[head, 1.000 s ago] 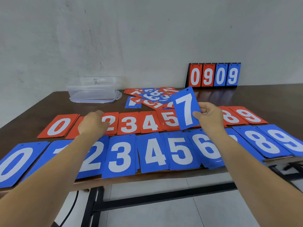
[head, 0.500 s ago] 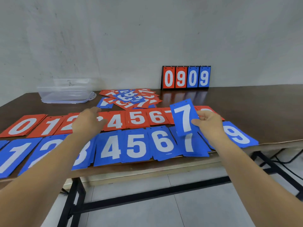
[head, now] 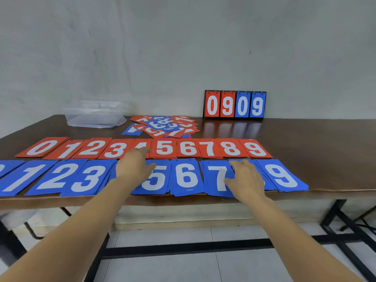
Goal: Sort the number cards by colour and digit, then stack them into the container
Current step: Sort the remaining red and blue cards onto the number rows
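Our right hand (head: 246, 180) lies flat and empty, fingers spread, with its thumb on the blue number 7 card (head: 216, 176) just left of it. Our left hand (head: 133, 167) rests relaxed, holding nothing, across the blue card row (head: 186, 178). Beyond both hands, past the red card row (head: 188, 148), sit the jumbled heap of unsorted cards (head: 164, 126), the clear plastic container (head: 95, 117) and a flip scoreboard (head: 235, 104).

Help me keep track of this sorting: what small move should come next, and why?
Probably the right hand should lift off the blue 7 pile and reach to the mixed heap for another card. Neither it nor the left hand holds anything, and the heap behind the red row is unsorted.
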`<state>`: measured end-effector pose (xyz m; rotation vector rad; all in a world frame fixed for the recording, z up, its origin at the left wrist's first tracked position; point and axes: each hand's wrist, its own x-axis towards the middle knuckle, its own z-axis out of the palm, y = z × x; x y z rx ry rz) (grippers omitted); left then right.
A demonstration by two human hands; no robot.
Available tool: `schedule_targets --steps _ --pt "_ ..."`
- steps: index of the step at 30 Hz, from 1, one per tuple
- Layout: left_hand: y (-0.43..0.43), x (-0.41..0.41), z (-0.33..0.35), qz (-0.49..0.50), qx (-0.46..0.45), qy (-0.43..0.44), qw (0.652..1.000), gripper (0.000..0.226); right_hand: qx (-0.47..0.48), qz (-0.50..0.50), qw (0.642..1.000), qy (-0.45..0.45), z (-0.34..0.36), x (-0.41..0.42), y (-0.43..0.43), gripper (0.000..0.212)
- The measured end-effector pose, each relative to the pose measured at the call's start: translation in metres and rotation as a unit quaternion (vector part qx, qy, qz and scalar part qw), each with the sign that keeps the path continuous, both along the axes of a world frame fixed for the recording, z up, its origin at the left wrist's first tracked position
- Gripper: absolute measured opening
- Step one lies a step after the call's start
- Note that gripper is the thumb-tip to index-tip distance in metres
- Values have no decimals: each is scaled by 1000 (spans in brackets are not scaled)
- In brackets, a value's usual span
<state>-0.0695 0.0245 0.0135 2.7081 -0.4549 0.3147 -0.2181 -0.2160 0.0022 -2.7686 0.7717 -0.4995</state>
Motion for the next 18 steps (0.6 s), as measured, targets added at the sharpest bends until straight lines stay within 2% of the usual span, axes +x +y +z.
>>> schedule_targets --steps 9,15,18 --pt "-14 11 27 29 52 -47 997 56 -10 62 998 -28 41 62 5 63" --pt "-26 67 50 15 50 -64 997 52 -29 69 996 -39 65 130 6 65" --pt "-31 104 52 2 37 -65 997 57 -26 67 997 -34 67 166 1 63"
